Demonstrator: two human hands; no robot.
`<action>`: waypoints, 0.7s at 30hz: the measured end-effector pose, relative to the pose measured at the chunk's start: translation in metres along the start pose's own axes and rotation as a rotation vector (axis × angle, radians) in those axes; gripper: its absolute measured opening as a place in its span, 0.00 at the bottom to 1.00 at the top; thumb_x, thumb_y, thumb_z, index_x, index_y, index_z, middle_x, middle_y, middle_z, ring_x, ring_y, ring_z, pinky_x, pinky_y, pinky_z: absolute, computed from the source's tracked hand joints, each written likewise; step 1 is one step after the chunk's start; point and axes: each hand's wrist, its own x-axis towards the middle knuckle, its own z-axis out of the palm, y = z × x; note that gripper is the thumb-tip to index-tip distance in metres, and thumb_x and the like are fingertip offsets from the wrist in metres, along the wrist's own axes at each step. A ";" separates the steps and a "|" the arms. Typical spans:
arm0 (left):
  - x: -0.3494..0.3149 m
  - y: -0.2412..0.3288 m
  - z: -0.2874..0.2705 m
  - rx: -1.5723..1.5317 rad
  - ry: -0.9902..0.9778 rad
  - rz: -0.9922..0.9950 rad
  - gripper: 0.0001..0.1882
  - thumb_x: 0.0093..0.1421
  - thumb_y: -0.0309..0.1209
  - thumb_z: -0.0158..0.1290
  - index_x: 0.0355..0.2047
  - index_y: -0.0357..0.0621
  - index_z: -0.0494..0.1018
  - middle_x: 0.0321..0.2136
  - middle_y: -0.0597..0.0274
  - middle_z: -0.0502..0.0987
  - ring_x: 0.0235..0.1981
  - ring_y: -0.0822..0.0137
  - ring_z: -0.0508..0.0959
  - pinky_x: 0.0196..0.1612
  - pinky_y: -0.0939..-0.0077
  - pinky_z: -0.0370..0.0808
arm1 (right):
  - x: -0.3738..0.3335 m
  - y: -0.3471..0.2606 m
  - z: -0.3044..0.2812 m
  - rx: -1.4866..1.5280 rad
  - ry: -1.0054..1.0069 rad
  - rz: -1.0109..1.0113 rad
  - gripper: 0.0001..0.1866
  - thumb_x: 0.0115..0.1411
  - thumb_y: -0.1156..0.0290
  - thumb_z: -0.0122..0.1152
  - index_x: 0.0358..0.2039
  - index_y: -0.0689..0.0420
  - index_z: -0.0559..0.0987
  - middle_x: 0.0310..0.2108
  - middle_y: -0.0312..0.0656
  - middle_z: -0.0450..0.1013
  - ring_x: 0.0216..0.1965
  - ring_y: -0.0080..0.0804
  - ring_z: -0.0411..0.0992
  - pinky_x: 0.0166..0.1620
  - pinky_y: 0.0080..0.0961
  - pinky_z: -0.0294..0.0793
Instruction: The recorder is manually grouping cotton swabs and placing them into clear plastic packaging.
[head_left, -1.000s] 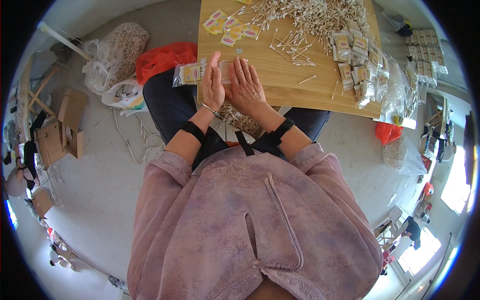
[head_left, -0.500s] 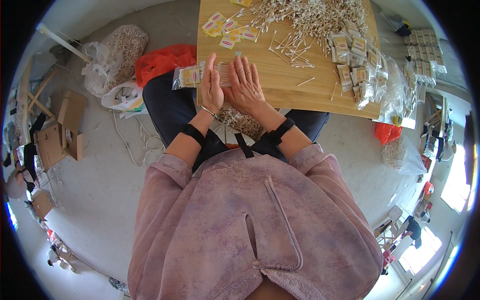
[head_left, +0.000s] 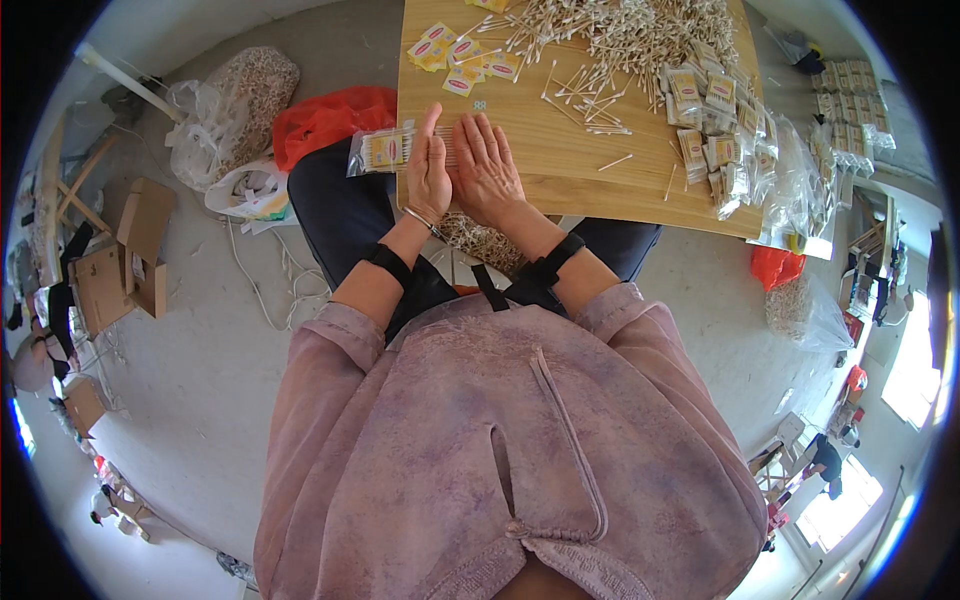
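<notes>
Over the near left edge of the wooden table, my left hand (head_left: 430, 178) stands on its side with fingers straight and thumb raised. Beside it my right hand (head_left: 487, 165) lies palm down, fingers stretched out, over a row of cotton swabs. Only a few swab sticks (head_left: 449, 140) show in the narrow gap between the hands. A clear plastic bag (head_left: 383, 152), holding swabs and a yellow-and-white card, sticks out left of my left hand, past the table edge. Its right end is hidden by that hand.
Yellow-and-white cards (head_left: 462, 80) lie beyond my hands. A heap of loose cotton swabs (head_left: 650, 35) covers the far part of the table (head_left: 570, 185). Filled swab packets (head_left: 722, 150) are piled at the right. A red bag (head_left: 335, 120) and a swab-filled sack (head_left: 255, 85) sit at the left.
My right hand has slid a little left toward my left hand, narrowing the strip of swabs between them. The left hand has barely moved.
</notes>
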 end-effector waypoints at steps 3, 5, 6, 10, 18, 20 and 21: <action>-0.001 -0.003 -0.001 -0.004 0.025 0.019 0.26 0.68 0.41 0.34 0.59 0.33 0.57 0.60 0.50 0.60 0.62 0.59 0.58 0.63 0.70 0.52 | 0.002 0.001 -0.005 0.108 0.082 0.084 0.38 0.60 0.54 0.47 0.62 0.67 0.51 0.66 0.55 0.42 0.68 0.49 0.37 0.67 0.42 0.36; -0.001 -0.002 -0.001 0.019 0.019 0.015 0.27 0.68 0.42 0.34 0.59 0.33 0.57 0.60 0.50 0.60 0.62 0.60 0.59 0.63 0.71 0.53 | 0.002 0.002 -0.007 0.153 0.140 0.124 0.39 0.60 0.53 0.48 0.62 0.68 0.50 0.66 0.56 0.41 0.68 0.50 0.37 0.67 0.42 0.35; -0.001 -0.002 -0.002 0.030 0.014 0.012 0.27 0.69 0.42 0.33 0.59 0.33 0.57 0.60 0.50 0.60 0.62 0.60 0.59 0.63 0.71 0.53 | 0.000 0.002 -0.006 0.152 0.141 0.127 0.39 0.60 0.53 0.48 0.62 0.68 0.50 0.66 0.56 0.41 0.68 0.50 0.37 0.67 0.42 0.35; -0.001 0.002 -0.003 0.081 0.001 0.001 0.28 0.69 0.43 0.32 0.59 0.33 0.57 0.59 0.51 0.61 0.61 0.61 0.60 0.62 0.71 0.54 | -0.002 0.002 -0.002 0.062 0.055 0.076 0.42 0.60 0.49 0.46 0.62 0.69 0.50 0.66 0.56 0.41 0.68 0.49 0.37 0.67 0.42 0.35; 0.002 0.002 -0.006 0.002 -0.032 -0.014 0.27 0.69 0.43 0.32 0.59 0.33 0.58 0.59 0.49 0.61 0.61 0.60 0.59 0.63 0.71 0.53 | 0.000 0.001 0.002 -0.020 0.039 0.049 0.42 0.61 0.46 0.43 0.62 0.68 0.50 0.65 0.55 0.43 0.68 0.46 0.38 0.67 0.41 0.35; 0.002 0.002 -0.005 0.001 -0.027 -0.013 0.27 0.69 0.43 0.32 0.59 0.33 0.58 0.59 0.49 0.62 0.61 0.60 0.59 0.62 0.71 0.53 | 0.000 0.001 0.001 -0.020 0.047 0.043 0.41 0.61 0.46 0.42 0.62 0.67 0.50 0.65 0.54 0.43 0.68 0.45 0.38 0.67 0.41 0.35; 0.002 0.002 -0.004 0.001 -0.026 -0.014 0.27 0.69 0.43 0.32 0.59 0.33 0.58 0.59 0.49 0.62 0.61 0.60 0.59 0.62 0.71 0.53 | 0.000 0.000 0.000 -0.020 0.046 0.046 0.41 0.61 0.46 0.42 0.62 0.67 0.50 0.65 0.54 0.43 0.68 0.45 0.38 0.67 0.41 0.35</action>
